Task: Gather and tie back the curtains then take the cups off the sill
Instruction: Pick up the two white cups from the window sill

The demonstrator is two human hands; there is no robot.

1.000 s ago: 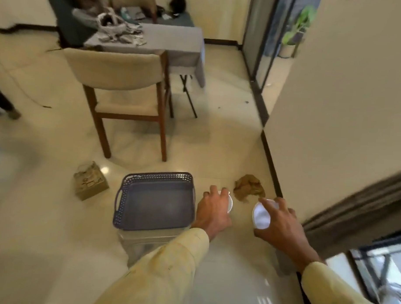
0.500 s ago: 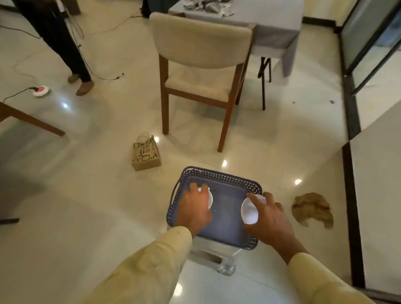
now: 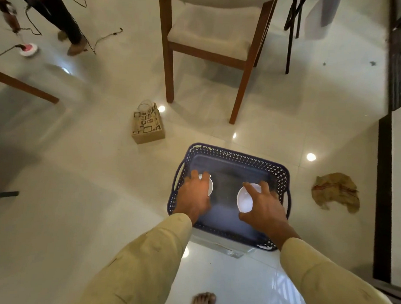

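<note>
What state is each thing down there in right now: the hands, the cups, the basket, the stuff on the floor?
Left hand: grips the left cup from above.
Left cup: held over the basket, mostly hidden.
Right hand: grips the right cup.
Right cup: held over the basket, mouth showing, looks empty.
Basket: upright on a clear box.
Paper bag: standing upright on the floor.
Brown rag: crumpled on the floor.

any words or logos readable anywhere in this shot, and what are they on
"insta mart": printed on the front of the brown paper bag standing on the floor; small, so the reading is not certain.
The other printed squares on that bag are too small to read.
No text shows on the left cup, the right cup or the blue basket.
</note>
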